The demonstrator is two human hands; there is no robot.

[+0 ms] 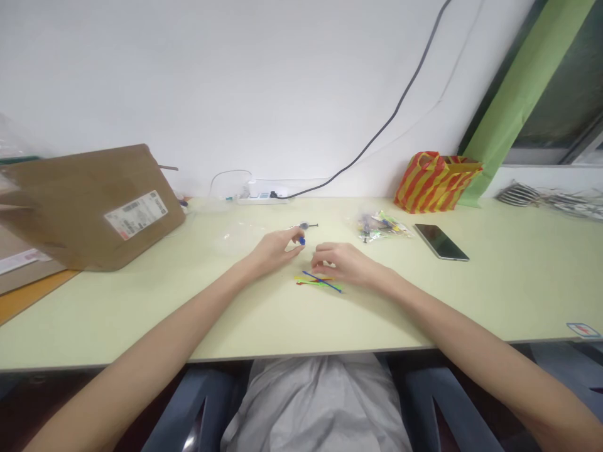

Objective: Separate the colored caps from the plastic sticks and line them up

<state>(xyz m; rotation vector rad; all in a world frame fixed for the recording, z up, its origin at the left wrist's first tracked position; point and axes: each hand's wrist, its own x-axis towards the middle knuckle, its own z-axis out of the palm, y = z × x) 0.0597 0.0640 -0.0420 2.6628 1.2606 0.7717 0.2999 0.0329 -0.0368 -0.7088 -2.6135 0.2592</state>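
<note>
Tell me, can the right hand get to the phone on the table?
Probably yes. The phone lies flat on the table, a little to the right of the right hand, and nothing sits between them.

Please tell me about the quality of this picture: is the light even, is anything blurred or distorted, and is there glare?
Head view: soft, even light with only faint shadows under the left hand and right hand; the wide lens bows the table edge and tilts the cardboard box; the coloured sticks are small and slightly blurred; mild reflection on the phone screen.
</note>
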